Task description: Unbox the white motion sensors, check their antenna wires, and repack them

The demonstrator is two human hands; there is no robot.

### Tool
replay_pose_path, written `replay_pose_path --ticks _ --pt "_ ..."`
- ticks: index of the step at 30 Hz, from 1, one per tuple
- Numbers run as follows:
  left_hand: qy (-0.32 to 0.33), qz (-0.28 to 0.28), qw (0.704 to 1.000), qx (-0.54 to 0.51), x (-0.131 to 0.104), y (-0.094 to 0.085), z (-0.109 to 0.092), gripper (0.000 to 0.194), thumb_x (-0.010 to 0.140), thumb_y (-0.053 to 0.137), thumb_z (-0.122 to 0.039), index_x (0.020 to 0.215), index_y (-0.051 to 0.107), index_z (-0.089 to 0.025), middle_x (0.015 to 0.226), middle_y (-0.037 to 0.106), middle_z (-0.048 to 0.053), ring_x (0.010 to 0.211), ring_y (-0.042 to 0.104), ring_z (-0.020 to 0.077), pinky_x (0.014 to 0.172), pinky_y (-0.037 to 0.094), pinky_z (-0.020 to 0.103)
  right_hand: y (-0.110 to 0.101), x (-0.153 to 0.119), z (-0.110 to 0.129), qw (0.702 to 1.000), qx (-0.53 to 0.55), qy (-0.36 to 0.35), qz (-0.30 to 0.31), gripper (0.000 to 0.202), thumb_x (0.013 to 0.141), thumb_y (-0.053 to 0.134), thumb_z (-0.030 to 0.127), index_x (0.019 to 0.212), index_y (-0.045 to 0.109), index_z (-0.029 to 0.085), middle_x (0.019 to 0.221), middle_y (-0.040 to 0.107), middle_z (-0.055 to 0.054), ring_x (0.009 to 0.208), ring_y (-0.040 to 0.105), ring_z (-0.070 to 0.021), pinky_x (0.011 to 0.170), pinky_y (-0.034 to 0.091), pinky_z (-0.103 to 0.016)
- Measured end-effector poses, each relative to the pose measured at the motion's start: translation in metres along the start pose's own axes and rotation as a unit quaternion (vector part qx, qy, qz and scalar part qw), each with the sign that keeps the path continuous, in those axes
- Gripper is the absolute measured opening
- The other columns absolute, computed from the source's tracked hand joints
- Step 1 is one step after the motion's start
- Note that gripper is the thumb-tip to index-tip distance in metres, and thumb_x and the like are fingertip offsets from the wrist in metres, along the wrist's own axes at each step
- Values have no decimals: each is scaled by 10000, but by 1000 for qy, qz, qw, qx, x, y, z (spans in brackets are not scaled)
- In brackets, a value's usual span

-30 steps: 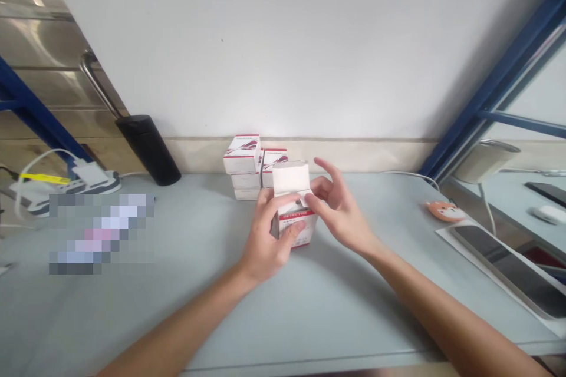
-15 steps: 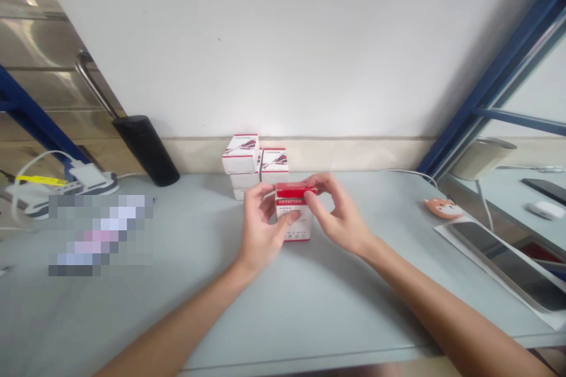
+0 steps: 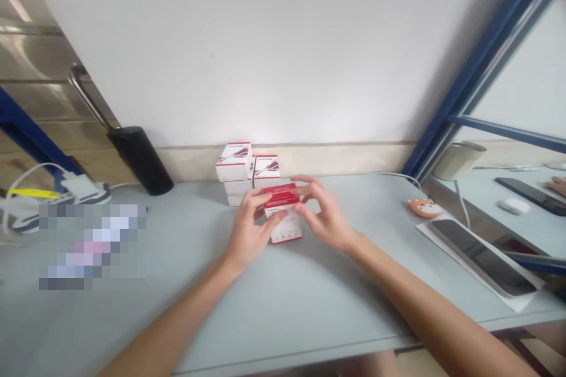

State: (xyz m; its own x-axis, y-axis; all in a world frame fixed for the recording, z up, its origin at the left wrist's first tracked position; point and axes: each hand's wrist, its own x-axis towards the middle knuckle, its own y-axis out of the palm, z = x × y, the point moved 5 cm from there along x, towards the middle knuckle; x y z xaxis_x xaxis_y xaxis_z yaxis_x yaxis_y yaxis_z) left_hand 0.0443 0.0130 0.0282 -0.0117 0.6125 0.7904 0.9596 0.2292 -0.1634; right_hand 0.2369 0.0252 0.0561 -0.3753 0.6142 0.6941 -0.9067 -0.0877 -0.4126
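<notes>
A small red-and-white carton (image 3: 286, 227) stands on the desk in front of me, its red top down flush with the front. My left hand (image 3: 248, 230) grips it from the left, thumb across the front face and fingers at the top left edge. At its right side is my right hand (image 3: 326, 215), slightly blurred, with the fingers spread. Its fingertips are at the carton's top right edge; whether they press on it I cannot tell. Just behind, several similar cartons (image 3: 234, 163) are stacked against the wall.
A black cylinder with a metal handle (image 3: 141, 160) leans at the back left, near a power strip (image 3: 95, 193) with white cables. To the right lie a phone (image 3: 481, 257) on white paper and an orange animal-faced item (image 3: 424, 207). A blue frame (image 3: 464, 82) borders the desk.
The carton's red top flap, slightly raised before, now sits level with the front. My right hand's fingers have spread and loosened from it. The whole view has shifted a little.
</notes>
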Motion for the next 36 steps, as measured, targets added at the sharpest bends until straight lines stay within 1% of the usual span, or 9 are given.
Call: replay_pose_path --ticks 3,5,9,14,17,20,24,27,36 --pt "-83 -118 988 -55 6 -12 6 407 895 817 -423 1121 532 -239 1150 700 70 1011 749 191 829 648 310 15 -6 -7 993 24 82 86 904 911 786 428 1658 282 346 1645 424 -150 1342 613 -315 1054 562 -486" --pt "-133 -153 976 -74 10 -18 10 452 863 838 -470 1071 512 -235 1058 721 57 951 750 191 782 643 296 23 -10 -12 981 60 135 130 1005 901 791 433 1690 175 346 1572 537 -136 1259 669 -299 1041 572 -489" --pt "-132 -121 983 -31 19 -28 10 445 882 800 -511 1106 540 -228 1107 729 87 983 739 209 820 630 321 21 -8 -16 983 63 149 92 871 871 817 442 1611 373 323 1476 641 -93 1236 675 -289 1078 546 -483" --pt "24 -142 966 214 28 -52 -2 359 988 663 -406 1292 612 -222 1505 575 162 1425 537 309 1153 479 487 -15 5 -14 990 -57 69 -105 706 850 830 387 1482 532 291 1463 643 -107 1146 688 -275 1011 574 -461" --pt "-35 -157 962 221 33 -70 20 564 1000 643 -416 1511 489 -235 1643 446 164 1550 396 319 1263 352 508 -28 14 -9 977 -150 25 -152 601 871 799 299 1431 580 302 1408 671 -91 1122 672 -275 941 600 -444" --pt "-133 -68 980 128 36 -77 53 602 1041 552 -477 1594 403 -290 1625 498 123 1458 531 289 1213 440 461 -20 27 0 952 -276 -15 -133 549 941 701 201 1462 580 323 1376 677 -85 1210 615 -298 981 591 -467" --pt "-132 -32 985 104 37 -87 69 578 1044 541 -509 1571 449 -290 1612 524 113 1406 585 293 1199 462 463 20 56 6 920 -384 -72 -18 601 981 549 76 1523 557 336 1404 621 -120 1321 544 -304 1011 590 -480" --pt "-130 -20 988 77 38 -90 73 614 1035 551 -541 1576 438 -275 1613 521 126 1419 577 301 1193 473 464 50 78 0 933 -340 -85 82 614 988 609 164 1560 516 367 1437 581 -112 1376 523 -284 985 617 -445" --pt "-140 39 989 11 43 -89 78 706 1030 557 -560 1648 360 -281 1694 425 99 1570 399 273 1318 278 464 49 75 -31 970 -238 -28 41 564 1048 468 204 1589 466 364 1687 352 -80 1459 510 -269 1108 556 -476"
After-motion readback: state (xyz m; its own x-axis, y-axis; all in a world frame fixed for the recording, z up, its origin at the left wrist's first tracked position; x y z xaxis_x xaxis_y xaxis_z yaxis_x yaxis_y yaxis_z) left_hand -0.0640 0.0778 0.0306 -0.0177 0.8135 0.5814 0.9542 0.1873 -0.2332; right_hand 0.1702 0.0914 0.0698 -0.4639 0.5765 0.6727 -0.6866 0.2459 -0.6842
